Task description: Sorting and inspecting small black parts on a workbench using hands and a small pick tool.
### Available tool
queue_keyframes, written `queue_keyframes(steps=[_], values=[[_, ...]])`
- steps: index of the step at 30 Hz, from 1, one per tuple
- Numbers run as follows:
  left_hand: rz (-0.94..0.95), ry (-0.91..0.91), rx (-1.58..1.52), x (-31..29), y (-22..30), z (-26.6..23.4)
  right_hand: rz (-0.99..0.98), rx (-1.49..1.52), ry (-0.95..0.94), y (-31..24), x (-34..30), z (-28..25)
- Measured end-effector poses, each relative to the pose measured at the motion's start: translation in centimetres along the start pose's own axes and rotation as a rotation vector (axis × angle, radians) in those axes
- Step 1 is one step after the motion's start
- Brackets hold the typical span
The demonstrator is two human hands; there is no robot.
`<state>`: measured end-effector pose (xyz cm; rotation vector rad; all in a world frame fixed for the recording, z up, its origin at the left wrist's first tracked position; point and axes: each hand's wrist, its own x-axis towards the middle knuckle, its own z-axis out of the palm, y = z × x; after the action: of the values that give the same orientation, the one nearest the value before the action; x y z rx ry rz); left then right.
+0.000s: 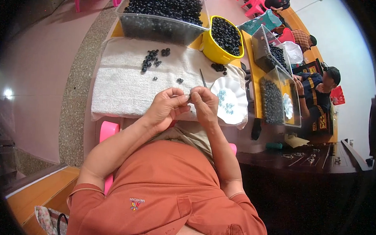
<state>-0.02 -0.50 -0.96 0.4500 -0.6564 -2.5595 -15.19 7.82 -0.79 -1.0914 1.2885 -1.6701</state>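
My left hand (169,105) and my right hand (204,102) meet over the near edge of a white towel (118,90). Thumbs and fingertips of both pinch one small dark piece (189,97), mostly covered by the fingers. Right beside my right hand lies a white scalloped plate (238,98) with small light-blue bits (226,105) on it. A thin dark pointed tool (203,78) rests on the towel just beyond that hand. Farther off on the towel are loose black round parts (150,60), two small single ones (180,80) and another little pile (218,68).
A clear bin (162,28) and a yellow tub (220,55), both full of black parts, stand at the towel's far edge. To the right, more clear bins (294,106) sit on another table, where a person (319,87) in a dark cap works. A pink stool (109,131) is beneath me.
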Motion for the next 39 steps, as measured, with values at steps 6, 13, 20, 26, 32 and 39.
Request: queue_keyframes(steps=[6,13,20,26,32,39], values=[[0.009,0.022,-0.007,-0.2,0.3,0.4,0.026,0.000,0.005,-1.0,0.2,0.4],[0.031,0.037,0.028,-0.3,0.4,0.7,0.004,-0.063,0.067,-1.0,0.0,1.2],[0.058,0.056,0.075,-0.3,0.5,0.7,-0.066,-0.164,0.144,-0.5,-0.3,1.4],[0.082,0.050,0.120,-0.2,0.5,0.5,-0.218,-0.457,0.160,-0.7,-0.4,1.7],[0.081,0.059,0.131,-0.4,0.6,0.8,-0.064,-0.148,0.097,-0.7,-0.3,1.1],[0.075,0.049,0.147,-0.2,0.5,0.6,0.032,-0.025,0.056,-0.7,0.1,0.3]])
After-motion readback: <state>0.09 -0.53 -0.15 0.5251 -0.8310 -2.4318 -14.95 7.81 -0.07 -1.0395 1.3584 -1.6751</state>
